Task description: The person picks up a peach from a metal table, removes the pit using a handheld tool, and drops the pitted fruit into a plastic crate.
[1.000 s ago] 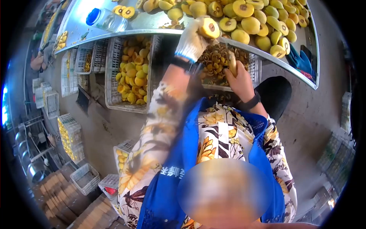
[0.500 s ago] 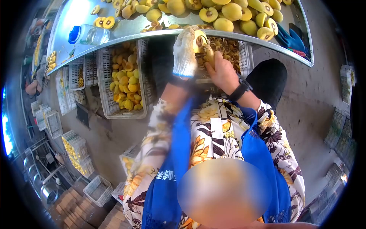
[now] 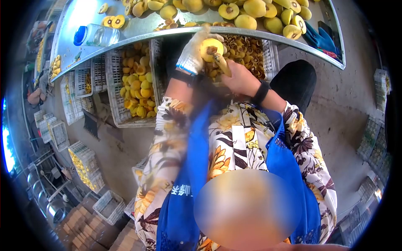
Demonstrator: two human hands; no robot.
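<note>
My left hand [image 3: 191, 53], in a white knitted glove, is closed around a halved yellow peach [image 3: 206, 45], its cut face turned towards me. My right hand [image 3: 243, 78] is bare and wrapped round the pale handle of a pitting tool [image 3: 222, 64]. The tool's tip meets the brown pit area in the middle of the peach half. Both hands are just in front of the metal table edge, above a crate [image 3: 271, 56] with many brown pit pieces in it.
Peach halves [image 3: 245, 21] lie heaped on the metal table [image 3: 138, 31]. A blue-capped plastic bottle [image 3: 102, 36] and blue gloves [image 3: 319, 38] lie there too. Left of my hands, a white crate [image 3: 114, 90] holds yellow peach pieces. More crates [image 3: 108, 208] stand on the floor.
My gloved hand has moved slightly down and left, turning the peach half's cut face more into view. The right hand with the tool has shifted slightly down.
</note>
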